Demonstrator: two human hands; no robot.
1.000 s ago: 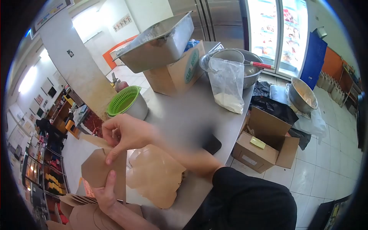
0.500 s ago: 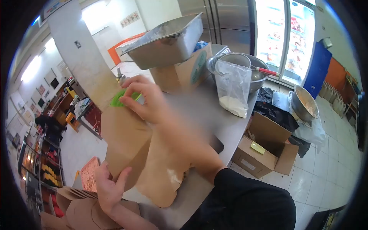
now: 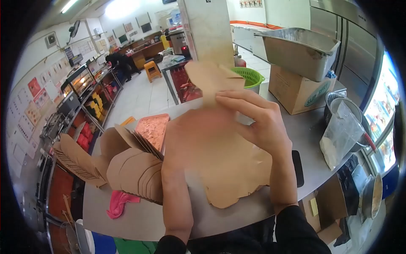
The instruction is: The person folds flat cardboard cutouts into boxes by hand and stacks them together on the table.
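Observation:
A flat cardboard box blank [image 3: 213, 80] stands tilted up in front of me, its flaps rising above my fingers. My right hand [image 3: 262, 122] is closed on its right side, fingertips pressed on the board near the upper fold. Lower and left, my left hand [image 3: 196, 131] lies against the same blank, too smeared by motion for its fingers to show. Beneath both hands, more brown cardboard blanks [image 3: 237, 173] with cut, curved edges lie flat on the metal table [image 3: 139, 222].
To the left are folded cardboard pieces [image 3: 133, 171], a pink cloth [image 3: 120, 203] and a red tray of pinkish crumbly food [image 3: 154, 129]. Behind stand a green basket [image 3: 249, 76] and a metal pan [image 3: 296, 48] on a carton [image 3: 292, 91]. A bag of white powder [image 3: 340, 139] lies right.
My view has swung left. My right hand has moved from the blank's top edge down to its side; my left hand has moved up from its lower edge. The blank's flaps now show.

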